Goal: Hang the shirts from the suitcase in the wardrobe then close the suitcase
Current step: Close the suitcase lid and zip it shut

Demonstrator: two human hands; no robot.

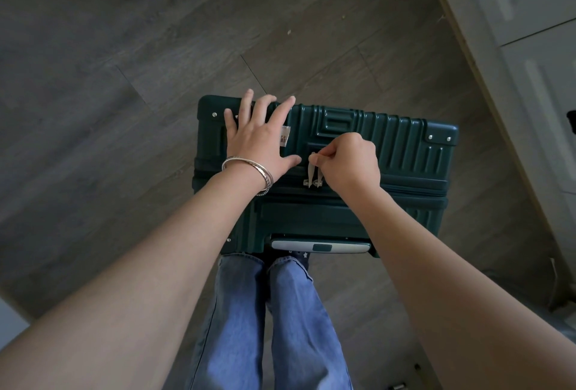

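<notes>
Two metal zipper pulls [313, 173] are pinched together in the curled fingers of the right hand [350, 160], at the zip line of a dark green hard-shell suitcase [374, 140]. The ribbed, glossy shell is stood upright on the grey wood-grain floor [124, 62], zipped closed. The left hand [258, 137] is laid flat on it, fingers spread and straight. A silver bangle [249, 173] is worn at that wrist.

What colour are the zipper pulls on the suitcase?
Silver-grey zipper pulls, against the dark green suitcase; head view.
</notes>
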